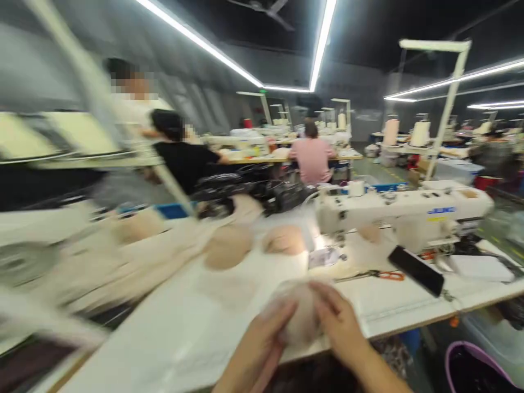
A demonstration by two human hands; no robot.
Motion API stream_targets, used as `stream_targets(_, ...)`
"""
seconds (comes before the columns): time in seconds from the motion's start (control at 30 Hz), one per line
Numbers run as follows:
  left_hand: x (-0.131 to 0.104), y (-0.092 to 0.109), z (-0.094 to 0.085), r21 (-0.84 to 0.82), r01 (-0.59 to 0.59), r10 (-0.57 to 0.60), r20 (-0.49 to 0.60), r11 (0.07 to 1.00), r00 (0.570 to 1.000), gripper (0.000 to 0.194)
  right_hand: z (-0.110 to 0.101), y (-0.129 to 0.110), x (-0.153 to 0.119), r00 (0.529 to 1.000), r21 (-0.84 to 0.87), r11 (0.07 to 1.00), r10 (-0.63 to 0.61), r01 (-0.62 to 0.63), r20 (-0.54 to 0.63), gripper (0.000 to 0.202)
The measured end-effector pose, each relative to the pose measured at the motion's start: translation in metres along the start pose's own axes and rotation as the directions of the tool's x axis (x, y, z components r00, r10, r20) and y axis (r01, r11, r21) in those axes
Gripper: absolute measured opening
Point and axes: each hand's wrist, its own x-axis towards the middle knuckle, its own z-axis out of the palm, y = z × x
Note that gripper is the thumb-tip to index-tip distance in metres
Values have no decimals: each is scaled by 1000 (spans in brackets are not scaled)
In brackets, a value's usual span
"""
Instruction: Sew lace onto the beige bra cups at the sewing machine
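And here we are on the near side of the sewing machine [403, 207], a little to its left: both hands are on the pale rounded piece [301, 322], right by the front edge of the table [176, 327]! The left hand [268, 333] has it from one flank, thumb on top and fingers curled beneath; the right hand [338, 316] closes in from the machine's side, fingers laid over the far rim. It's a two-handed hold, then, the piece cupped between them, though motion blur hides how hard the fingers press and whether the piece touches the tabletop. Good handling here, I'd judge, asks for a light touch: this looks like soft stuff, so even pressure from both sides should spare it creases, while a hard pinch could dent the curve. Turning it through the fingertips, rim first, would seem the tidy way, with thumbs smoothing rather than pulling. Over to the sewing machine's left, flat on the white top, lie the left beige piece [228, 248] and the right beige piece [285, 240], well placed out of the hands' way. Just in front of the machine, mind those orange-handled scissors [391, 275] and the dark phone [417, 271]: a wide sweep of the right elbow might catch them!
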Motion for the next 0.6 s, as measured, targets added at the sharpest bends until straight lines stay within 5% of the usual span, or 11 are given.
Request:
stream_targets(0.1,-11,-2,-22,-1,54,-54,100,999,994,51,1,12,-2,981,203,966,177,-159,-74,61)
stream_targets(0.27,-6,-6,-25,-62,25,-14,168,998,986,48,-2,9,-5,967,393,894,252,-216,-43,73)
stream_targets(0.6,21,-16,-18,-136,-38,41,21,990,999,45,4,4,-5,953,469,865,270,-177,-138,94)
